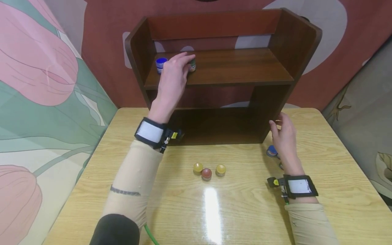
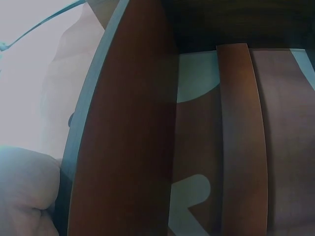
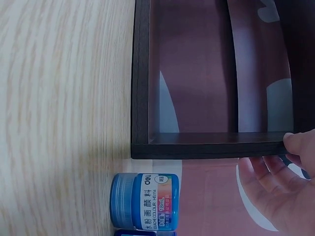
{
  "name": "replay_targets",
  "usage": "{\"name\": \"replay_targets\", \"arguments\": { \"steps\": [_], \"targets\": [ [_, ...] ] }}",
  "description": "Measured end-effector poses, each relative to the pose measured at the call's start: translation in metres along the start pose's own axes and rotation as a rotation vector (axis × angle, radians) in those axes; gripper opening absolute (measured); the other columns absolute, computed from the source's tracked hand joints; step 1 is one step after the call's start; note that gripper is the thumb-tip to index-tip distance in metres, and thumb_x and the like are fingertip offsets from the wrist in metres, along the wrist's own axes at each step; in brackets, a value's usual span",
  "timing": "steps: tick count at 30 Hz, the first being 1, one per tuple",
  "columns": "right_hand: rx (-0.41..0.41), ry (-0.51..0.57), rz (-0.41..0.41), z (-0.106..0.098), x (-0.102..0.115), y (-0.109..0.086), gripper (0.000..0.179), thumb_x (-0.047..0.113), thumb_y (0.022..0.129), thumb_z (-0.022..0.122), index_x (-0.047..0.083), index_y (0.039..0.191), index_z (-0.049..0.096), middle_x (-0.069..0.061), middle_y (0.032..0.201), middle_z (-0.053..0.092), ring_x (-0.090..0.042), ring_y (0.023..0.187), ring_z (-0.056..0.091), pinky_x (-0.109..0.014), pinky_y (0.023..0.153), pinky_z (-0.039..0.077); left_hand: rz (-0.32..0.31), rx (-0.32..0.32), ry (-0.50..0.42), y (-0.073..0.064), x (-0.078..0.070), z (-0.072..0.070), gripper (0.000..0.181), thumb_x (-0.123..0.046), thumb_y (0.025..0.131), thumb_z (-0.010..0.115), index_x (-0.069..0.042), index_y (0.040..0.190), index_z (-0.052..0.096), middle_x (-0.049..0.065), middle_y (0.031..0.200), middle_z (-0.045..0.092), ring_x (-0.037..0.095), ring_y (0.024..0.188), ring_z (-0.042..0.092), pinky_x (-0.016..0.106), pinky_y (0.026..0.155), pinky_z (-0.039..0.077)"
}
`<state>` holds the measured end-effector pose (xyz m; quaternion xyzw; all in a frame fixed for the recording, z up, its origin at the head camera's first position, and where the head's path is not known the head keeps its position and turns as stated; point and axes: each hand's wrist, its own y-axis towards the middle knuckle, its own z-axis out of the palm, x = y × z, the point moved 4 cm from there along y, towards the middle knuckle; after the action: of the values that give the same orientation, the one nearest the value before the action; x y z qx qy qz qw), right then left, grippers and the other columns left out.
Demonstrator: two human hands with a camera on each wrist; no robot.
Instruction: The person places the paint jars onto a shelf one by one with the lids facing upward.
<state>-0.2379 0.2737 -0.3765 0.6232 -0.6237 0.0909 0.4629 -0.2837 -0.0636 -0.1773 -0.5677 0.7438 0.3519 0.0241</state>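
My left hand [image 1: 174,73] reaches onto the upper board of a brown wooden shelf [image 1: 232,64]. Its fingers and thumb pinch a small green-lidded paint jar [image 1: 192,65], partly hidden behind them. Just left of it on the same board stands a blue paint jar [image 1: 161,64]. At the shelf's right side, my right hand [image 1: 284,139] grips the side panel [image 3: 211,150], thumb at the front edge and fingers along the outer face. Below that hand a blue gouache jar [image 3: 157,201] stands on the table, with another blue-lidded jar [image 3: 135,233] beside it.
Two yellow-lidded jars [image 1: 221,170] and a red-lidded jar [image 1: 206,174] stand on the wooden table [image 1: 245,211] in front of the shelf. A patterned cloth wall [image 1: 104,51] rises behind the shelf. A green cable [image 1: 150,234] hangs by the left sleeve.
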Motion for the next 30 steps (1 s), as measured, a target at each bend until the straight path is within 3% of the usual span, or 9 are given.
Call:
{"name": "replay_targets", "arguments": {
  "steps": [16,30],
  "targets": [
    [0.007,-0.004,0.011,-0.0004,-0.0005,0.0003,0.036,0.018,0.104,0.051,-0.001,0.135,0.050,-0.024,0.126,0.060,-0.040,0.112,0.064,-0.055,0.085,0.057,-0.020,0.001,0.002,0.0006,0.0001,0.0014,0.039,-0.014,0.101,0.055,-0.017,0.140,0.059,0.004,0.151,0.052,0.018,0.141,0.049,0.025,0.115,0.041],
    [0.013,0.013,0.015,-0.0010,0.0020,0.0004,0.038,0.019,0.104,0.051,-0.001,0.136,0.049,-0.025,0.127,0.060,-0.041,0.113,0.063,-0.056,0.086,0.057,0.056,-0.058,-0.024,-0.0019,0.0009,-0.0019,0.044,-0.016,0.099,0.058,-0.013,0.143,0.055,0.004,0.151,0.052,0.016,0.143,0.047,0.022,0.118,0.036]
  ]
}}
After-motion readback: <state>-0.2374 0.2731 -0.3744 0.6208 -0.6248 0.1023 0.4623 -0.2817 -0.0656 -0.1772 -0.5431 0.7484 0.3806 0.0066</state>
